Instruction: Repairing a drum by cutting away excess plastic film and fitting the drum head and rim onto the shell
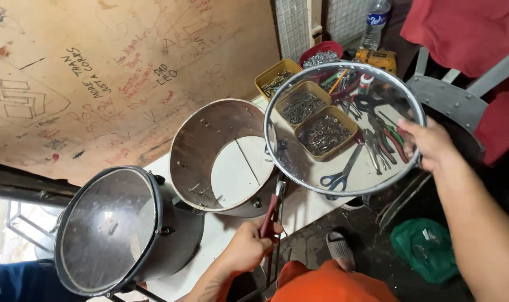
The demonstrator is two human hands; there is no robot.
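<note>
The clear drum skin point(344, 131) was off the bare shell point(223, 156) and held above the table point(299, 210), right hand point(430, 145) fingers pinching its rim; left hand point(249, 246) fingers gripped red-handled pliers point(272, 210); the neighbouring drum point(120, 229) kept its skin, so refitting appeared outstanding.

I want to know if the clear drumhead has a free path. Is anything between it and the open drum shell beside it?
Nothing visible does. The right hand holds the clear drumhead raised just right of the open drum shell. The left hand holds red-handled pliers below the shell's rim.

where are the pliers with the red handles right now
In the head view, the red-handled pliers are low at centre, gripped in the left hand, just below the open wooden drum shell and the clear round drumhead.
</note>
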